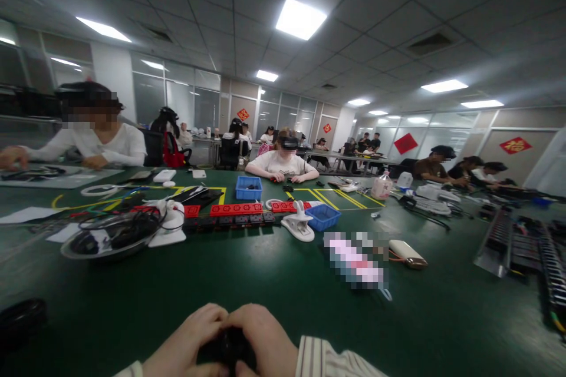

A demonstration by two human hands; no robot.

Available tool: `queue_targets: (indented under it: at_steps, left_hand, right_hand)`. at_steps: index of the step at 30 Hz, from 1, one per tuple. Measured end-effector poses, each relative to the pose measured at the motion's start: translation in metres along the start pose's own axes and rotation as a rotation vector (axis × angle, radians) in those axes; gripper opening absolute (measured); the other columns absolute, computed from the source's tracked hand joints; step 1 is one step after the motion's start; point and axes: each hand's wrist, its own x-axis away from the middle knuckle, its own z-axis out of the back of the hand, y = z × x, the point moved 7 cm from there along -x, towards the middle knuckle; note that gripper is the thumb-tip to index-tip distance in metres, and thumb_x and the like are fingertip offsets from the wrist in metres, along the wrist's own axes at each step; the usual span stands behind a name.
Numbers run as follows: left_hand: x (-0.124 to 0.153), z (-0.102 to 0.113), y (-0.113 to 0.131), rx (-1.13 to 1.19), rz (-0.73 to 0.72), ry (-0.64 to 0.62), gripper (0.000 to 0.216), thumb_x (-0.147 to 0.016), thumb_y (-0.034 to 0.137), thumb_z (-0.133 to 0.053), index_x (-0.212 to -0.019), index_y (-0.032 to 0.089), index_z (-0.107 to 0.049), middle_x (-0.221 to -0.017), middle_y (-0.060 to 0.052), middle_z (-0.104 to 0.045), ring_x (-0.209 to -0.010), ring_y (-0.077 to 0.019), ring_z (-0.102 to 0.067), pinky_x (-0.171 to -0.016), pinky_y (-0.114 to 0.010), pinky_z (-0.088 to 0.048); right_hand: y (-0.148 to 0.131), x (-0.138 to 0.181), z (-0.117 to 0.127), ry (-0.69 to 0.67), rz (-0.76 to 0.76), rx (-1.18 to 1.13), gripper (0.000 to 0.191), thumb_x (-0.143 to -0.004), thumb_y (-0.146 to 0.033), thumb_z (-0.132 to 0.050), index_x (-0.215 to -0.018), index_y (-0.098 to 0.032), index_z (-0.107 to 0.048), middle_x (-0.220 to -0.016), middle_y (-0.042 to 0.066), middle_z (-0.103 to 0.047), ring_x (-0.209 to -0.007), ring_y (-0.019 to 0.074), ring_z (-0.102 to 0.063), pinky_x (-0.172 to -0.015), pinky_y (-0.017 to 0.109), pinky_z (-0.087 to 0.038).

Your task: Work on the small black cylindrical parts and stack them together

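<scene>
At the bottom edge of the head view, my left hand (188,341) and my right hand (267,339) meet with their fingertips together. Both are closed around a dark black object (227,349) just above the green table (177,283). Its kind cannot be made out, since my fingers cover most of it and the picture cuts off below. A striped sleeve (327,358) covers my right wrist. Off to the left lies a black rounded thing (22,318), apart from my hands and partly out of view.
Ahead stand a metal bowl of black cables (110,254), a row of red sockets (236,210), a white clip (298,227) and two blue baskets (325,218) (248,187). A power bank (407,253) lies right of a pixelated pink item (354,262). Black strips (515,241) lie far right. Co-workers sit around.
</scene>
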Motion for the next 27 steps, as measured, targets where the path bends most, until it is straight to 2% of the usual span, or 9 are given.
queue_targets:
  at_steps: [5,7,10,12,14,16,22,24,27]
  left_hand:
    - [0.003,-0.003,0.001,-0.04,0.016,0.141,0.05,-0.059,0.035,-0.071,-0.105,0.023,-0.056,-0.106,-0.006,-0.056,-0.097,-0.0266,-0.05,-0.09,-0.039,-0.039]
    - [0.002,-0.008,-0.001,-0.078,0.045,0.166,0.048,-0.061,0.034,-0.068,-0.105,0.022,-0.055,-0.104,-0.007,-0.057,-0.096,-0.0271,-0.051,-0.088,-0.039,-0.04]
    - [-0.001,-0.012,-0.001,-0.14,0.112,0.161,0.034,-0.063,0.028,-0.062,-0.096,0.02,-0.056,-0.096,-0.007,-0.058,-0.092,-0.0267,-0.053,-0.085,-0.04,-0.042]
    - [-0.001,-0.011,0.003,-0.152,0.145,0.16,0.029,-0.062,0.024,-0.06,-0.09,0.02,-0.056,-0.093,-0.007,-0.058,-0.089,-0.0262,-0.053,-0.083,-0.039,-0.042]
    - [-0.001,-0.009,0.01,-0.134,0.153,0.159,0.026,-0.06,0.021,-0.058,-0.086,0.019,-0.055,-0.092,-0.006,-0.057,-0.09,-0.0258,-0.053,-0.083,-0.038,-0.042]
    - [-0.001,-0.008,0.016,-0.102,0.126,0.128,0.022,-0.059,0.019,-0.057,-0.081,0.018,-0.054,-0.09,-0.006,-0.056,-0.09,-0.0248,-0.051,-0.083,-0.037,-0.042]
    - [-0.001,-0.011,0.015,-0.089,-0.002,0.003,0.02,-0.059,0.018,-0.062,-0.078,0.019,-0.057,-0.092,-0.002,-0.055,-0.091,-0.023,-0.049,-0.084,-0.036,-0.039]
    - [0.0,-0.012,0.012,-0.099,-0.02,-0.005,0.027,-0.06,0.024,-0.065,-0.086,0.02,-0.057,-0.097,-0.003,-0.055,-0.094,-0.0243,-0.048,-0.086,-0.038,-0.038]
    - [0.0,-0.011,0.015,-0.099,-0.043,0.02,0.044,-0.063,0.035,-0.067,-0.102,0.021,-0.052,-0.103,-0.004,-0.055,-0.094,-0.0252,-0.048,-0.086,-0.04,-0.039]
  right_hand:
    - [-0.003,0.001,0.007,0.157,-0.041,0.044,0.055,-0.071,-0.053,-0.052,-0.113,-0.017,-0.047,-0.107,0.01,-0.054,-0.095,0.0225,-0.05,-0.085,0.035,-0.041]
    - [0.002,0.001,0.005,0.221,-0.123,0.089,0.056,-0.067,-0.058,-0.056,-0.105,-0.017,-0.05,-0.1,0.009,-0.053,-0.089,0.0224,-0.05,-0.08,0.035,-0.042]
    - [0.009,0.002,-0.001,0.242,-0.252,0.142,0.04,-0.063,-0.048,-0.063,-0.087,-0.018,-0.053,-0.088,0.005,-0.052,-0.081,0.0198,-0.049,-0.072,0.032,-0.042]
    - [0.008,0.001,-0.003,0.214,-0.277,0.153,0.027,-0.063,-0.036,-0.062,-0.081,-0.018,-0.053,-0.085,0.004,-0.052,-0.079,0.0185,-0.048,-0.072,0.031,-0.041]
    - [0.003,0.0,-0.002,0.165,-0.239,0.131,0.02,-0.063,-0.026,-0.055,-0.081,-0.018,-0.054,-0.085,0.004,-0.053,-0.08,0.018,-0.048,-0.073,0.031,-0.041]
    - [-0.005,-0.002,0.0,0.12,-0.151,0.091,0.023,-0.061,-0.021,-0.047,-0.082,-0.018,-0.054,-0.085,0.005,-0.055,-0.08,0.0184,-0.048,-0.074,0.032,-0.041]
    - [-0.029,-0.005,0.004,0.026,0.171,-0.015,0.019,-0.061,-0.019,-0.038,-0.075,-0.02,-0.051,-0.078,0.002,-0.062,-0.082,0.017,-0.053,-0.081,0.034,-0.039]
    - [-0.03,-0.005,0.006,0.037,0.178,-0.036,0.021,-0.067,-0.023,-0.04,-0.084,-0.019,-0.052,-0.085,0.004,-0.063,-0.087,0.0172,-0.053,-0.083,0.034,-0.038]
    - [-0.021,-0.005,0.01,0.078,0.059,-0.013,0.033,-0.076,-0.04,-0.042,-0.097,-0.016,-0.052,-0.095,0.008,-0.059,-0.09,0.0194,-0.051,-0.084,0.036,-0.038]
